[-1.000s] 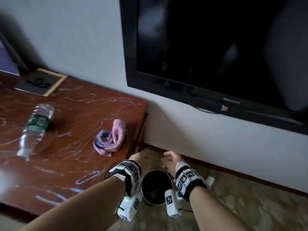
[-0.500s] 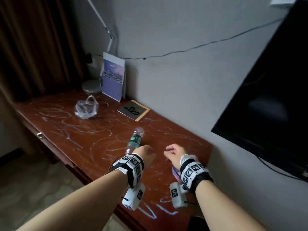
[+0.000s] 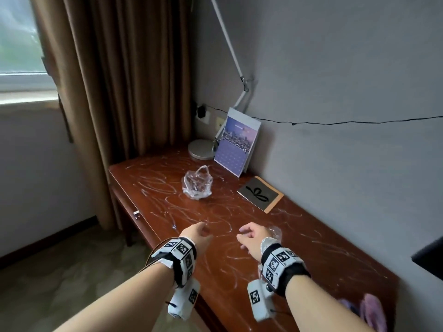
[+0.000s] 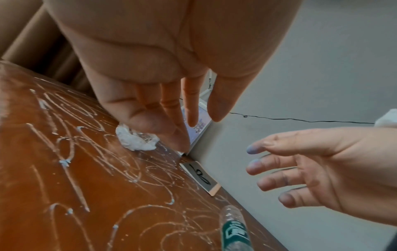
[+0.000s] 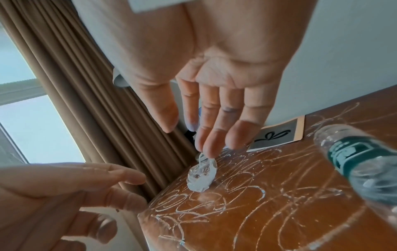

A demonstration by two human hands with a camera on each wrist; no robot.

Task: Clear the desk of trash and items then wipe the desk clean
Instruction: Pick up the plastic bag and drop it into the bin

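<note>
Desk (image 3: 311, 248) layout
Bag (image 3: 197, 184) at 11 o'clock; card (image 3: 260, 194) at 1, calendar (image 3: 237, 142) behind; bottle (image 3: 275, 232) centre; cloth (image 3: 369, 310) at 4.

Left hand (image 4: 163, 71) fills the upper frame, palm toward the lens, fingers (image 4: 191, 105) extended downward and relaxed, holding nothing. Right hand (image 4: 322, 166) enters from the right edge — fingers spread, slightly bent, empty; bluish tint on the fingertips (image 4: 251, 150). Desk (image 4: 28, 169), reddish-brown wood, covered in white scribbled streaks. Crumpled clear plastic bag (image 4: 137, 140) lies on it beyond the left fingers. A booklet (image 4: 198, 127) leans against the grey wall — partly hidden behind the fingers. Dark card (image 4: 201, 176) with a bow drawing lies flat by the wall. Plastic bottle (image 4: 234, 231), green label, lies at the lower edge. A thin black cable (image 4: 300, 119) runs along the wall.
</note>
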